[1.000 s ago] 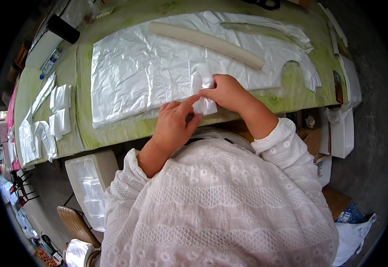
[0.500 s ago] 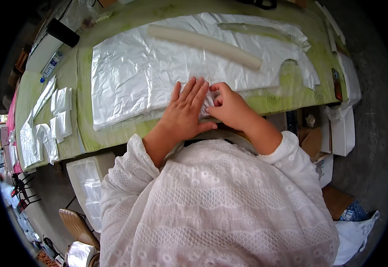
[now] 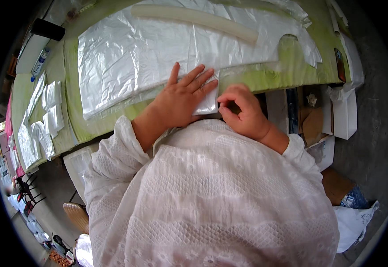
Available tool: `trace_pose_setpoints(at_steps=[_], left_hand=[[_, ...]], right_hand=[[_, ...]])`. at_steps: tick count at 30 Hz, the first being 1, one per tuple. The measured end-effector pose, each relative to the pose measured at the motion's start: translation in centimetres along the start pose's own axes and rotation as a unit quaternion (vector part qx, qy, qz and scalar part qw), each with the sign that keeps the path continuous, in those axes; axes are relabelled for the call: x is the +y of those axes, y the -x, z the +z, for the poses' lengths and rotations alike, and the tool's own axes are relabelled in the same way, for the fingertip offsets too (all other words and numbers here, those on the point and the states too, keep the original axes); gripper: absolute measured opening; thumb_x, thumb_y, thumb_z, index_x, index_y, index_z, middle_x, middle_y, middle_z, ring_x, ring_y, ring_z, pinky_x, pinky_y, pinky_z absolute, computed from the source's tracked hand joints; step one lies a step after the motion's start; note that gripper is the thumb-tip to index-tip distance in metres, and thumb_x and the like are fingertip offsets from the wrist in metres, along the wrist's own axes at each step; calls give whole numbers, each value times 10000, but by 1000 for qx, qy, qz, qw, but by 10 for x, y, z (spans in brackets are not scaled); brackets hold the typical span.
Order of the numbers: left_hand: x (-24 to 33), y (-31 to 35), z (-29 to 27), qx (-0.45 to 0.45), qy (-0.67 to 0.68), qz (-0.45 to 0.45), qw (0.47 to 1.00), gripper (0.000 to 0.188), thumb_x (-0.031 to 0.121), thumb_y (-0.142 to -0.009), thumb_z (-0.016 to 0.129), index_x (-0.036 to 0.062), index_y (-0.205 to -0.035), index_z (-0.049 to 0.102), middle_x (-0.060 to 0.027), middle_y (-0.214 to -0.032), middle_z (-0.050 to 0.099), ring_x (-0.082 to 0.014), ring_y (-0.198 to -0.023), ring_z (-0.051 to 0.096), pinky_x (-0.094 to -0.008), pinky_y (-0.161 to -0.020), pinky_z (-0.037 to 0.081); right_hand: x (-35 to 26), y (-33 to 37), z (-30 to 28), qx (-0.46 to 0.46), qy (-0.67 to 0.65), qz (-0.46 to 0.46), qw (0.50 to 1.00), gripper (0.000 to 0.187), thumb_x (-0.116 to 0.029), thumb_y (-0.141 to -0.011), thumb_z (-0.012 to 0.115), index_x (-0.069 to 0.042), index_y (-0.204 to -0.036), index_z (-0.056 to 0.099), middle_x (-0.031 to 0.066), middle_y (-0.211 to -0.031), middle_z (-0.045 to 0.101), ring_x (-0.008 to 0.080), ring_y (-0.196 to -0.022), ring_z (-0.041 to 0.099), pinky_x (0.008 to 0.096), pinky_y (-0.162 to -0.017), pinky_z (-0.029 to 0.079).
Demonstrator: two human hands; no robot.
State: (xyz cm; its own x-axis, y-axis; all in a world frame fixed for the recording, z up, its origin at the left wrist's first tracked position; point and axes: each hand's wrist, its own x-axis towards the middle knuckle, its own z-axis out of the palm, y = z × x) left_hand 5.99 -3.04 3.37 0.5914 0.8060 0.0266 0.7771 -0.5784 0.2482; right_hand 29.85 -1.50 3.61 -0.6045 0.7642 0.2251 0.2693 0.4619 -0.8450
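My left hand (image 3: 178, 100) lies flat with fingers spread, pressing on a small folded white plastic bag (image 3: 209, 103) at the table's near edge. Just right of that bag, my right hand (image 3: 247, 113) is curled, thumb and forefinger brought together in a loop. Whatever may be between those fingertips is too small or hidden to tell. Beyond both hands, a large stack of shiny white plastic bags (image 3: 123, 62) with cut-out handles spreads over the green-covered table (image 3: 269, 79). A long pale roll or tube (image 3: 198, 18) rests across the stack.
Folded white bags (image 3: 52, 107) lie on the table's left, near a blue-and-white tube (image 3: 39, 64) and a black cylinder (image 3: 47, 29). A phone (image 3: 340, 64) sits at the right edge. Below are boxes (image 3: 345, 118), a white bag (image 3: 356, 227) and a wooden-looking chair (image 3: 76, 217).
My right hand has drawn back and to the right, off the folded bag. My left hand has spread its fingers and moved slightly left. The view has tipped down toward me.
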Motion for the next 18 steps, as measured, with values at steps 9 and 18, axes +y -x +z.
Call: trace_pose_setpoints(at_steps=[9,18], left_hand=[[1,-1,5,-12,-3,-12,1000,743,390,-917,635,140,-1568,378,-52,-1659,307,-231,-1559,200,-656,-1226,80],[13,-8,13,13,-14,-37,999,658,234,-931,573,116,-1555,402,-60,-1645,337,-218,-1544,244,-657,-1221,108]], right_hand=[[29,-6,3,5,160,-241,957,377,-70,-655,847,-165,-999,726,29,-1100,636,298,-1089,573,466,-958,448],[22,-19,12,27,141,-266,953,209,-110,-690,837,-187,-858,740,-20,-985,638,233,-1036,563,465,-964,438]])
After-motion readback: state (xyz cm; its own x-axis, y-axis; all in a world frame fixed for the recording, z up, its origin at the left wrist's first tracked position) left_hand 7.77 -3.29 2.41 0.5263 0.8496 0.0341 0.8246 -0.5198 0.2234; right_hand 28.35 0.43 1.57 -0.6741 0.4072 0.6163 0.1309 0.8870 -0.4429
